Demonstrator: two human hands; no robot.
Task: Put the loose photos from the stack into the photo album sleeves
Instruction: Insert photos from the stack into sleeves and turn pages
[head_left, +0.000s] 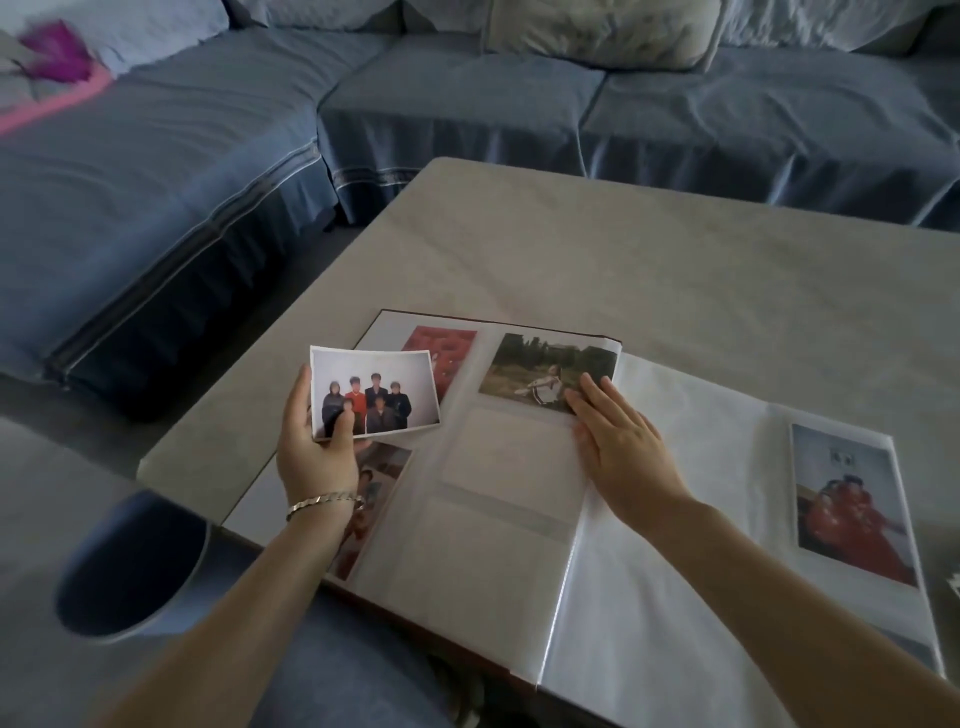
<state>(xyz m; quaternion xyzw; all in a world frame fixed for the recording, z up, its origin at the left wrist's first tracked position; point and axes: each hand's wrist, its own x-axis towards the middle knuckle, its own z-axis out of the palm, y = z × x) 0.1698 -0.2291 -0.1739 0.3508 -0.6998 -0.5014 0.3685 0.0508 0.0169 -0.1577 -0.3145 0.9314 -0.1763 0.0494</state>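
At the far side, sofa (467, 104): blue-covered and L-shaped; a pale cushion (602, 31) is propped against its back.
Table (675, 249): a grey-beige top is seen just in front of the sofa; the album is laid on its near part.
Photo album (649, 597): laid open and flat, with clear sleeves on white pages.
Filled sleeves: a landscape photo (540, 371) and a red photo (441, 348) are seen at the top, and a portrait photo (852, 504) on the far right page.
Middle page: two pockets (509, 452) below the landscape photo are seen without prints.
Right hand (618, 441): laid flat on the middle page, fingers straight, the fingertips touching the landscape photo's lower right corner.
Left hand (311, 457): closed on the loose photo, thumb pressed on its front, fingers behind.
Loose photo (374, 392): a group picture, held just above the album's left page, partly covering the red photo.
Bracelet (324, 503): a silver chain is worn on the left wrist.
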